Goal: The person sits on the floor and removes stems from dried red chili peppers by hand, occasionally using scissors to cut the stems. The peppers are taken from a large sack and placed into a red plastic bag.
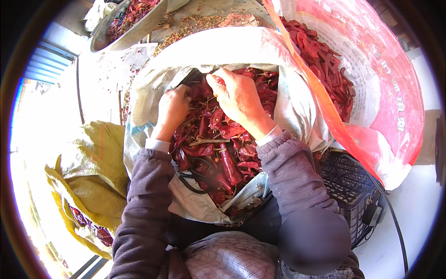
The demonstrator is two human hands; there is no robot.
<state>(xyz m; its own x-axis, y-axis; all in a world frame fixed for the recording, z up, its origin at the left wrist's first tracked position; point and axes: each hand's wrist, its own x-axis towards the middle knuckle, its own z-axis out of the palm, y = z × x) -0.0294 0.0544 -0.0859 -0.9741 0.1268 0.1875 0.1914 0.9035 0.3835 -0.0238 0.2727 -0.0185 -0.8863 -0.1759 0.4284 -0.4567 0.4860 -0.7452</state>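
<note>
A white woven sack (pixel 223 45) with a rolled rim stands open in front of me, filled with dried red chili peppers (pixel 230 164), many with pale stems. My right hand (pixel 238 99) is curled over the far part of the pile, and a bit of red pepper (pixel 220 80) shows between its thumb and fingers. At the sack's left inner side, my left hand (pixel 175 108) is bent down against the peppers. Its fingertips are hidden, so whether it grips one cannot be told. A dark looped cord (pixel 191 183) lies among the near peppers.
To the right, a red-and-white printed sack (pixel 390 80) holds red pepper pods (pixel 324 66), above a black plastic crate (pixel 352 195) and a dark cable (pixel 395 223). A yellow sack (pixel 94 164) with peppers sits left. A metal basin (pixel 150 24) stands behind, near scattered stems (pixel 195 22).
</note>
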